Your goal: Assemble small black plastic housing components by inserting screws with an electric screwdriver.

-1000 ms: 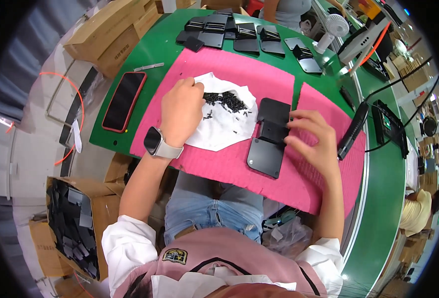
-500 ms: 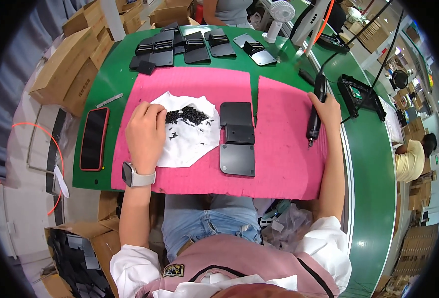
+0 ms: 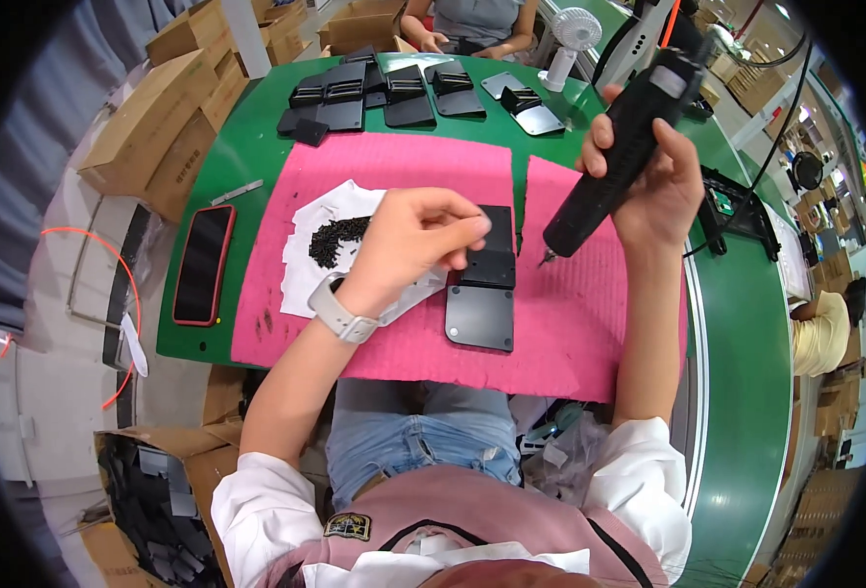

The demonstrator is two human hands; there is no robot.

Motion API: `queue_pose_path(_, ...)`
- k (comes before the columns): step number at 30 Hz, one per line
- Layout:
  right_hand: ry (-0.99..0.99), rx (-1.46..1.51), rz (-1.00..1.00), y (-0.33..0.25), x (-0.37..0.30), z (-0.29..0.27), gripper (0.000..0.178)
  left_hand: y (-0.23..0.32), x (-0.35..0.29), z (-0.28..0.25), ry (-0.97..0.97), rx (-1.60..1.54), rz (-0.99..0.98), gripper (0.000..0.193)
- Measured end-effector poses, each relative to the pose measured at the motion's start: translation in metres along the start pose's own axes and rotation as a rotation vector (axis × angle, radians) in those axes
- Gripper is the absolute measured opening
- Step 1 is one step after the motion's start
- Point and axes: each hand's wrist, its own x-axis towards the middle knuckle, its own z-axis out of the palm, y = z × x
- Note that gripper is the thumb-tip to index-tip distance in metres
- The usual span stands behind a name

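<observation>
green table | on it: pink mat, red-edged phone, black brackets, white fan

Left arm: forearm bare, runs diagonally from lower left up toward centre frame. Left hand just left of centre, back of hand facing up, fingers pointing right. Thumb and index tips drawn together in a pinch, other fingers curled under; can't see if anything's between the tips.

Right arm: forearm bare, near vertical, right of centre. Right hand in upper right, raised, palm partly toward camera. Wrap grip: fingers curled in from the left, thumb on the right side.

Torso bottom centre, thighs just above it.
</observation>
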Motion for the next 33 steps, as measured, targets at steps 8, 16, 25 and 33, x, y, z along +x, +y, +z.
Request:
queue_pose_path(8, -0.233, 0.103, -0.307, 0.018, -0.002, 0.023, 0.045, -0.02, 0.004, -0.001, 0.066, -0.18, -0.069, 0.015)
queue_pose_path(16, -0.319, 0.13, -0.253, 0.019, 0.021, 0.029, 0.042, -0.02, 0.003, -0.006, 0.12, -0.273, -0.065, 0.016)
queue_pose_path(25, -0.319, 0.143, -0.338, 0.02, 0.009, 0.026, 0.044, -0.018, 0.001, -0.004, -0.042, -0.391, -0.048, 0.017)
queue_pose_path(33, -0.323, 0.126, -0.359, 0.024, 0.004, 0.024, 0.044, -0.022, -0.001, -0.001, 0.005, -0.444, -0.066, 0.017)
